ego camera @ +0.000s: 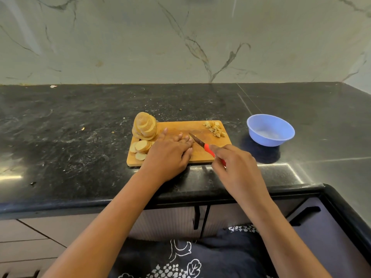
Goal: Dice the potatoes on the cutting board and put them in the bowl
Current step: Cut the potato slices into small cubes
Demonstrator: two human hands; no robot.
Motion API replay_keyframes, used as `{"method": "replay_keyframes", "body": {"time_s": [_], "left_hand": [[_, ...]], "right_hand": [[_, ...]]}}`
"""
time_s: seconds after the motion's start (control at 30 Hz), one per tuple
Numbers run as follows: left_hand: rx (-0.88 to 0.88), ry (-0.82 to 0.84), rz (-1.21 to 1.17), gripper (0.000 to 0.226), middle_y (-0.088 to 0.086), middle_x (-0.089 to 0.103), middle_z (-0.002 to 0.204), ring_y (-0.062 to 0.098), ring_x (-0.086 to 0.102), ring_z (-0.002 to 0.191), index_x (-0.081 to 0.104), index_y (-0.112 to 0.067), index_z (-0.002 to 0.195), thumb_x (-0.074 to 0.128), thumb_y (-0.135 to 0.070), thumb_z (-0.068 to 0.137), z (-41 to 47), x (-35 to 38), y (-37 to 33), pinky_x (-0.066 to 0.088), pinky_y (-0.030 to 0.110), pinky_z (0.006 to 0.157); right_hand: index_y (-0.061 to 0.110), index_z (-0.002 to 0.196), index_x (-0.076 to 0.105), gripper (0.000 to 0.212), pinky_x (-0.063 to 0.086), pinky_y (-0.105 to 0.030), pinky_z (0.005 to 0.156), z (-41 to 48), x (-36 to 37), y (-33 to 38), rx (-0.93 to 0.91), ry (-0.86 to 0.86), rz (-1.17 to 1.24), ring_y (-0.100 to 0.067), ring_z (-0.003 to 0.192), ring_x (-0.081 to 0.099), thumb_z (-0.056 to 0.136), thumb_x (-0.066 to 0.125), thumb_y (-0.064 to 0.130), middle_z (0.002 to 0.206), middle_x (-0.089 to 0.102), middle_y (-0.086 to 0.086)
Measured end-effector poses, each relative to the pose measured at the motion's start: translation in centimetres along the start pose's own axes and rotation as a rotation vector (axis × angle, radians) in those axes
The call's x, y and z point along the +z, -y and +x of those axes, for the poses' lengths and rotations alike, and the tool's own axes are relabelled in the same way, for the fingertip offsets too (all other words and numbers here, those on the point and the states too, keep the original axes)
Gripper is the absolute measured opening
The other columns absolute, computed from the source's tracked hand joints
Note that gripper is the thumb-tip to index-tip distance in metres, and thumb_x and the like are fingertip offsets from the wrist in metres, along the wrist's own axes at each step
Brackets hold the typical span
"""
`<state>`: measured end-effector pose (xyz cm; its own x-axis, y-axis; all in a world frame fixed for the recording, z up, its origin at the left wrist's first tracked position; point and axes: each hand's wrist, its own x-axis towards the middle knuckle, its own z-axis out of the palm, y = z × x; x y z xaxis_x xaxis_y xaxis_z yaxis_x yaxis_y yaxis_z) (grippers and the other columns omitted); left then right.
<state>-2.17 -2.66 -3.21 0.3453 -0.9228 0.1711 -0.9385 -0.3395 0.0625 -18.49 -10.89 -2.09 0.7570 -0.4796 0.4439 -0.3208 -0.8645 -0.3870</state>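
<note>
The wooden cutting board [180,127] lies on the black counter [80,147]. At its far left corner stands a leaning stack of potato slices [145,126], with a few loose slices [141,147] spread just in front of it. A small heap of diced potato [215,129] sits at the far right corner. The left hand [168,155] lies flat on the middle of the board, fingers fairly straight; what it presses I cannot tell. The right hand [234,165] grips the red handle of a knife [197,141], whose blade points at the left fingertips. The blue bowl [267,140] stands on the counter right of the board, apart from it.
</note>
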Motion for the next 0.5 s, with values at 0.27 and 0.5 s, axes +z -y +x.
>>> {"method": "replay_keyframes", "body": {"time_s": [0.27,0.5], "left_hand": [[-0.007,-0.005,-0.001,0.047,-0.007,0.034,0.152,0.009,0.023,0.142,0.032,-0.022,0.147,0.025,-0.036,0.103,-0.1,0.0,0.0,-0.008,0.037,0.116],[0.004,0.007,-0.061,0.045,-0.007,0.038,0.149,0.009,0.027,0.141,0.036,-0.022,0.145,0.029,-0.034,0.103,0.0,-0.1,0.0,-0.007,0.037,0.116]], "right_hand": [[0.022,0.141,0.044,0.045,0.036,-0.027,0.063,1.2,1.2,0.9,0.002,0.101,-0.158,-0.021,0.083,0.057,0.097,0.041,0.02,0.101,0.057,-0.002],[0.021,0.136,0.052,0.044,0.032,-0.024,0.056,-1.9,-1.7,0.8,-0.012,0.113,-0.124,-0.017,0.072,0.049,0.092,0.049,0.016,0.091,0.056,0.0]]}}
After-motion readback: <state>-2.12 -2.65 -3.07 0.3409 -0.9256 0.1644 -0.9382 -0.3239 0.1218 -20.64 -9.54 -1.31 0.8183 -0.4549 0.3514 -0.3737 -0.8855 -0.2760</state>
